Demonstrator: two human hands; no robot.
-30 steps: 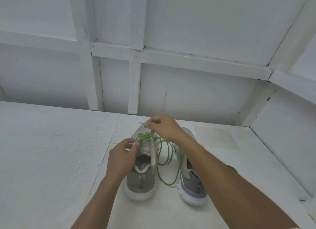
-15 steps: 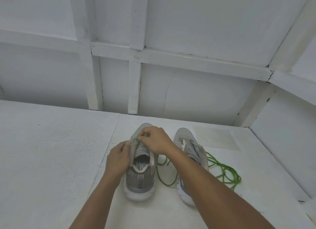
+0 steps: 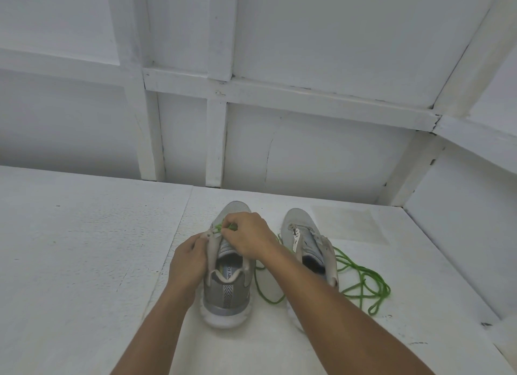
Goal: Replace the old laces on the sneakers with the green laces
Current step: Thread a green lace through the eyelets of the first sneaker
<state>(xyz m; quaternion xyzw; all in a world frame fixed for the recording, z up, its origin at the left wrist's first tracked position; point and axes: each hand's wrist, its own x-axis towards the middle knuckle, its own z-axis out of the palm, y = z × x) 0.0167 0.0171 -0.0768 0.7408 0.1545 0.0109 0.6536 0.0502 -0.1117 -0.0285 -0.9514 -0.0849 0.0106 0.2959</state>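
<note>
Now: the person is putting a green lace into the left shoe, up at the holes by the toe.
Left hand: its fingers curl round the side flap of the left shoe and hold it steady.
Right hand: its fingertips pinch the green lace over the toe-end holes.
Left shoe: it stands on the white table with its heel toward the person, not far from the back edge.
Lace tail: a long green loop lies on the table between the two shoes.
Right shoe: it stands just beside the left shoe, nearer the right edge. I see no lace in it.
Other green lace: it lies in a loose pile right next to the right shoe, on the side toward the right edge.
Done: the old laces seem to be out of both shoes, and I see none on the table. Only the first holes of the left shoe have green in them.
Left to do: the other holes of the left shoe, then the whole right shoe.
</note>
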